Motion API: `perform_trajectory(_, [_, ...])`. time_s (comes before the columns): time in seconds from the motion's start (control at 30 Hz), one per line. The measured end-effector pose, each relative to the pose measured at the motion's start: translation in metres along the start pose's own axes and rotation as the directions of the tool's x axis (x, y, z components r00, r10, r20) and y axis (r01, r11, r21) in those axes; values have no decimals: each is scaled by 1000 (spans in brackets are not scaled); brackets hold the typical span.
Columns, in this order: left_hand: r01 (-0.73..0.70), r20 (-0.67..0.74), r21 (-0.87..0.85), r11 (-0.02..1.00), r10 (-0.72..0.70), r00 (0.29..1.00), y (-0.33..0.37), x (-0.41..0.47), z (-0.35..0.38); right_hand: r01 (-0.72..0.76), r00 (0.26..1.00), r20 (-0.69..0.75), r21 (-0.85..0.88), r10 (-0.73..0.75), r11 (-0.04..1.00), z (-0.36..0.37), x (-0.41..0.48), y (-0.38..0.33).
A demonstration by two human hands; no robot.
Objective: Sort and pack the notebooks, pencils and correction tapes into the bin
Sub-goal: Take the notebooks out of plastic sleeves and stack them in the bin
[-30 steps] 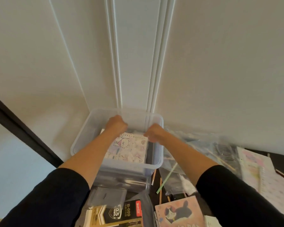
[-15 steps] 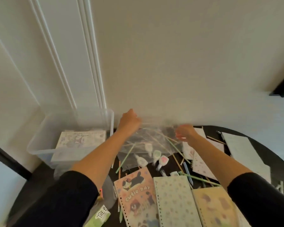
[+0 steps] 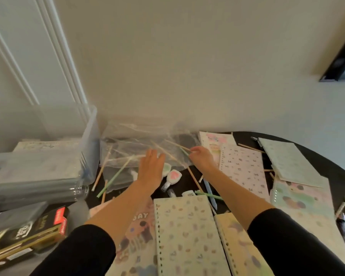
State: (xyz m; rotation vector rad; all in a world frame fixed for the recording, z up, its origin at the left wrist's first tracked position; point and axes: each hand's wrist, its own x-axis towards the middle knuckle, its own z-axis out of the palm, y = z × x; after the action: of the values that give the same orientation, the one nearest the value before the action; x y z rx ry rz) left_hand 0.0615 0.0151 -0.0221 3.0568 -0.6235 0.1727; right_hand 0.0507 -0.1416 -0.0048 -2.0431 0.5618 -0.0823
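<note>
The right hand (image 3: pixel 202 159) pinches a pencil (image 3: pixel 178 145) on the crumpled plastic bag (image 3: pixel 126 150) just beside the bin (image 3: pixel 91 140). The left hand (image 3: pixel 150 168) lies spread open over the bag, holding nothing. Gathering pencils parallel should probably ease packing.

Place: we read it as a home room, prob. a study corner.
Walls: plain cream wall (image 3: pixel 187 66) w/ white moulded trim (image 3: pixel 54 56) at left; looks domestic to us.
Worktop: dark, round-edged worktop (image 3: pixel 317 156), set right against the wall.
Stuff: we see cartoon-cover notebooks (image 3: pixel 189 236), loose pencils (image 3: pixel 250 147) and a clear storage bin (image 3: pixel 90 136), i.e. household stationery.
Upper right: dark frame (image 3: pixel 339 62); window or picture, we can't tell.
</note>
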Motion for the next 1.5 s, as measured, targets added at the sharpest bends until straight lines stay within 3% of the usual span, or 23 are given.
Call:
perform_trajectory(0.23, [25,-190,-12,1000,-26,982,17,10,32,44,988,148,15,-46,999,16,23,9])
perform_trajectory(0.4, [99,-323,-3,995,-95,942,26,-7,35,40,977,202,121,-64,992,14,13,4])
perform_trajectory(0.57, [144,-434,-168,975,-205,877,37,-27,14,-48,962,262,438,-76,898,-16,-20,2])
perform_trajectory(0.77, [-79,-536,-331,940,-119,836,54,-56,-6,-174,947,320,572,-23,801,-56,-60,22])
perform_trajectory(0.9, [-256,-595,-520,815,-130,793,56,-80,-18,-295,922,384,621,47,726,-73,-84,33])
perform_trajectory(1.0, [-262,-532,-639,723,-169,830,51,-95,-28,-345,917,384,638,104,688,-79,-96,39])
perform_trajectory(1.1, [-90,-309,-754,651,-230,923,44,-108,-33,-353,914,395,654,95,669,-75,-109,46])
perform_trajectory(1.17, [23,-234,-745,666,-293,927,43,-113,-33,-352,913,401,671,80,652,-70,-118,50])
perform_trajectory(1.23, [49,-242,-721,691,-317,917,46,-118,-36,-365,903,426,697,53,617,-65,-126,49])
perform_trajectory(1.3, [10,-208,-653,757,-192,959,53,-123,-41,-371,895,445,711,26,597,-62,-135,47])
perform_trajectory(1.4, [-32,-134,-299,954,-9,991,60,-127,-42,-387,884,468,743,-9,545,-58,-146,43])
perform_trajectory(1.5, [-37,-126,-142,989,19,992,57,-128,-39,-433,856,515,761,-43,484,-58,-152,37])
